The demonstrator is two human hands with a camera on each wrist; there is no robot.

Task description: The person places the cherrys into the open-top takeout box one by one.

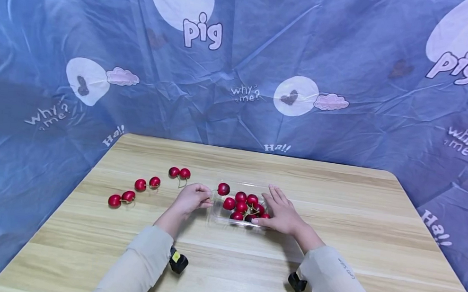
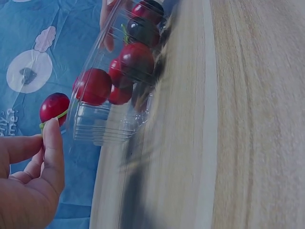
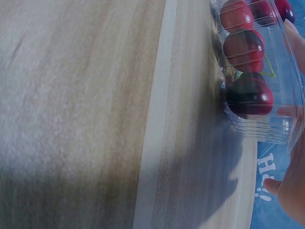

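Observation:
My left hand (image 1: 191, 198) pinches the green stem of a red cherry (image 2: 54, 108) between thumb and fingertips. The cherry hangs over the left end of a clear plastic box (image 1: 215, 213), just by its rim in the left wrist view. Several red cherries (image 2: 93, 87) with green stems lie inside the box, some of them darker. On the box's right end rests my right hand (image 1: 284, 216), its fingers spread along the far side and its thumb at the near rim. Part of the box and some cherries are hidden under that hand.
On the table (image 1: 230, 264), left of the box, lie cherries in joined pairs: a near pair (image 1: 115, 201), a middle pair (image 1: 140, 184) and a far pair (image 1: 185, 173). A blue printed cloth (image 1: 221, 106) hangs behind the table's back edge.

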